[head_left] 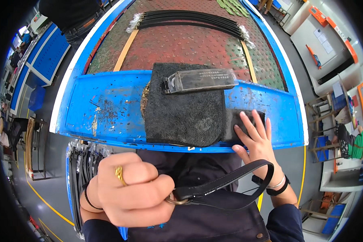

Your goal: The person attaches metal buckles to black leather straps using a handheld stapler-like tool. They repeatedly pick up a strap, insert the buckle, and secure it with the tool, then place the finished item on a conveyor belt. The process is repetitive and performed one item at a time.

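My left hand [135, 189] is closed in a fist close to the camera, with a gold ring on one finger. It grips a black leather strap [213, 186], and a brass-coloured metal ring [177, 201] shows at the edge of the fist. From there the strap curves in a loop toward my right wrist; what lies inside the fist is hidden. My right hand [259, 139] is open, fingers spread over a dark flat pad [231, 121] on the blue bench edge. Beside that pad lies a larger black leather-like mat [183, 115], bearing a clear-covered dark box [203, 80].
A bundle of black straps [189, 17] with plastic-wrapped ends lies across the far part of the blue-framed bench [105, 97]. More wrapped black straps [82, 169] hang below at the left. A person [70, 18] stands at the far left; another in green [357, 143] is at the right.
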{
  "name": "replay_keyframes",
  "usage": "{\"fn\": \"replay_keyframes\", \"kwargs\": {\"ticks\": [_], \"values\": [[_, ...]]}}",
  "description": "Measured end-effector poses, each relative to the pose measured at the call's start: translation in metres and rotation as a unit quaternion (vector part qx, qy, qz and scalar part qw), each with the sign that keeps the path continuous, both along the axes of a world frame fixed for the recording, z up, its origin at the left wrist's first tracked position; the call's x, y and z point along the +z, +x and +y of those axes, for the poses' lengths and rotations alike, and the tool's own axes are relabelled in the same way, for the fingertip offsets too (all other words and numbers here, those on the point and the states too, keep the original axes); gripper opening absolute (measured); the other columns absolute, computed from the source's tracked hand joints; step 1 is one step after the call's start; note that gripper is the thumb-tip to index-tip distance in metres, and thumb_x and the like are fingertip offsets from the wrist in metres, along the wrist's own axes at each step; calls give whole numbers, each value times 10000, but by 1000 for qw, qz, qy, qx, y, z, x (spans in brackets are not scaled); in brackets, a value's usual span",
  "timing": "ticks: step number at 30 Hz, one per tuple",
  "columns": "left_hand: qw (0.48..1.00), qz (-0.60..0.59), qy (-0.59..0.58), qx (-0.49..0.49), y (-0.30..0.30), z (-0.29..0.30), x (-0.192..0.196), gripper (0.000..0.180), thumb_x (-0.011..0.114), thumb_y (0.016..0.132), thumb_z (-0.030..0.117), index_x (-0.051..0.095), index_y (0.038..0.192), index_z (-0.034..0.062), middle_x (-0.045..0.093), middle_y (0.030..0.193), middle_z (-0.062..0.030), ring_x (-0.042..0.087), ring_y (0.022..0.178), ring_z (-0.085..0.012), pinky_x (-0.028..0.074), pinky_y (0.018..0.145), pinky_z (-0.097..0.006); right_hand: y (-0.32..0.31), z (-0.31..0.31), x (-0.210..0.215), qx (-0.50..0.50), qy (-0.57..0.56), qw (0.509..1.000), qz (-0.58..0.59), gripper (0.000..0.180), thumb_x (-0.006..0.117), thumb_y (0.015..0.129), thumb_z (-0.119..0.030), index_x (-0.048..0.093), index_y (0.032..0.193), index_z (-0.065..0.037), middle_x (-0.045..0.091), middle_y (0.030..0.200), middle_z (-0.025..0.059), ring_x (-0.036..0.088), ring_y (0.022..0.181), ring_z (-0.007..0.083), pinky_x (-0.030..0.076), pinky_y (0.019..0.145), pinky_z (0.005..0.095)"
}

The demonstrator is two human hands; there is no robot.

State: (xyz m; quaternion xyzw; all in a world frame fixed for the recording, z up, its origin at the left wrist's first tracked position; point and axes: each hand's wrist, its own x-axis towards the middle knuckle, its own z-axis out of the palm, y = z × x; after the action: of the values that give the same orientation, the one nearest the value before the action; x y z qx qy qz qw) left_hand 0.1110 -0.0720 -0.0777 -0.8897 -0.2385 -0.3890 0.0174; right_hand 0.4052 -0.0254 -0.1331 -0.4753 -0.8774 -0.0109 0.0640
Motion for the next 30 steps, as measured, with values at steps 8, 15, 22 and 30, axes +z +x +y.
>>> {"fn": "replay_keyframes", "kwargs": {"ticks": [8, 15, 22, 30], "values": [[993, 41, 104, 38, -1, -16, 5, 211, 670, 510, 182, 485, 611, 167, 530, 792, 7, 439, 617, -162, 312, 467, -287, -3, -7, -4, -3, -32, 999, 12, 404, 610, 774, -317, 620, 1081, -55, 340, 1388, 126, 215, 1317, 362, 126, 1035, 563], [970, -149, -77, 177, -24, -15, -14, 120, 645, 579, 94, 533, 619, 110, 551, 735, -63, 484, 566, -155, 375, 455, -261, 3, -5, -3, -30, -31, 999, 23, 351, 617, 785, -280, 635, 1049, -49, 341, 1388, 128, 207, 1314, 382, 140, 1025, 573], [644, -664, -379, 30, -57, -26, -58, 229, 562, 862, 226, 454, 894, 26, 461, 709, -41, 400, 486, -58, 324, 411, -182, 16, -6, 1, -53, -46, 997, 11, 334, 579, 819, -264, 628, 1051, -29, 332, 1396, 117, 194, 1318, 379, 131, 1037, 562], [584, -720, -370, -70, -71, -21, -64, 192, 475, 909, 149, 469, 1001, -19, 383, 770, -30, 350, 571, -69, 313, 465, -202, -9, 33, 46, -2, 78, 994, 83, 486, 613, 804, -215, 469, 1229, -28, 389, 1338, 157, 290, 1279, 358, 217, 1034, 504]]}}
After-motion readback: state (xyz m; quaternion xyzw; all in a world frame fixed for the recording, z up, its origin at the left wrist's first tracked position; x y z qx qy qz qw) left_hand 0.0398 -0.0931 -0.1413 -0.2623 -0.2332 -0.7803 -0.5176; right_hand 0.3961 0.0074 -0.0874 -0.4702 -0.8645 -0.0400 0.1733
